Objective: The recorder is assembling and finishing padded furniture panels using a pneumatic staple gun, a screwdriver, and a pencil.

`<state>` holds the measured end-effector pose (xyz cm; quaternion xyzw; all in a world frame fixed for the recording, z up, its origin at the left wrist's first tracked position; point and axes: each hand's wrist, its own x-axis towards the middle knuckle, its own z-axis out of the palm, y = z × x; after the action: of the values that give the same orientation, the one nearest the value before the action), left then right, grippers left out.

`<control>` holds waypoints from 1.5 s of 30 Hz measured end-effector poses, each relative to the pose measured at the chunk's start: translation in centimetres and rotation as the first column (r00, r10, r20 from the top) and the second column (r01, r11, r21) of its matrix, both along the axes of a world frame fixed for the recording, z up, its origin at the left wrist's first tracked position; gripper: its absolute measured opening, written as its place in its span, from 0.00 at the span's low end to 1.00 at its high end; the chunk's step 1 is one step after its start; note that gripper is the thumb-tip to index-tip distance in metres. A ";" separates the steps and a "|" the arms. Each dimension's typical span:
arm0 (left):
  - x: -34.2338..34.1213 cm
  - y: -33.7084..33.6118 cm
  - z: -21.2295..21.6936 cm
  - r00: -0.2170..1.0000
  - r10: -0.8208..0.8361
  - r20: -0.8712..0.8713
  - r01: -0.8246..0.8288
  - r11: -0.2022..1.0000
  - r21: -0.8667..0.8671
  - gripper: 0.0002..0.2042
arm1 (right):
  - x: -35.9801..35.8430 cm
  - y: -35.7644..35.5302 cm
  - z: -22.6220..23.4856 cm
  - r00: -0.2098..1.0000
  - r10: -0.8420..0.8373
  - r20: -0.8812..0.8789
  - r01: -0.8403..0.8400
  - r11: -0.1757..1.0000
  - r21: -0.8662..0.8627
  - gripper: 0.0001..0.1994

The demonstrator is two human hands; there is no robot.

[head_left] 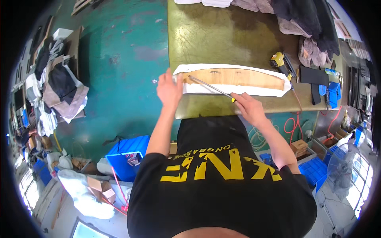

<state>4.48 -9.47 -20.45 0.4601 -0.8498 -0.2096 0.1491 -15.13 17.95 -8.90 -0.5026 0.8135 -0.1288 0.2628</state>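
A long wooden panel (226,76) lies on the table with white fabric (214,89) folded over its edges. Its straighter edge faces me and its far edge is curved. My left hand (170,90) grips the left end of this covered panel, thumb against the fabric. In my right hand (251,108) is a screwdriver (210,86) with a long metal shaft and a yellow part at the handle. The shaft slants across the panel, and its tip rests near the panel's left end. My right palm hides most of the handle.
A yellow staple gun (278,59) lies right of the panel, its red hose (297,99) hanging over the table edge. Dark and brown fabric pieces (305,23) are heaped at the far right. More cloth (65,85) is piled at left. A blue crate (127,154) stands below.
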 end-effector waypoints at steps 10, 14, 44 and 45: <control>-2.1 -0.2 -2.8 0.997 0.078 -0.009 -0.068 0.916 0.396 0.24 | 2.5 -3.0 0.9 1.000 -0.005 -0.017 0.006 0.995 0.095 0.24; -2.1 0.2 -3.9 0.993 0.106 -0.060 -0.075 0.917 0.391 0.23 | 2.3 -4.1 1.6 0.999 0.030 -0.043 -0.024 0.993 0.119 0.25; -3.1 0.4 -7.5 0.988 0.083 -0.131 -0.059 0.982 0.179 0.17 | 1.0 -13.7 7.0 0.936 0.338 -0.100 -0.251 0.839 0.483 0.28; -3.1 0.5 -7.5 0.991 0.068 -0.111 -0.046 0.980 0.193 0.17 | 1.9 -12.3 6.3 0.969 0.236 -0.070 -0.181 0.874 0.450 0.27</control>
<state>1.34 -8.96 -27.91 0.4832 -0.8022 -0.3120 0.1601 -13.25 5.69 -2.59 -0.5218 0.7771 0.1188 0.3314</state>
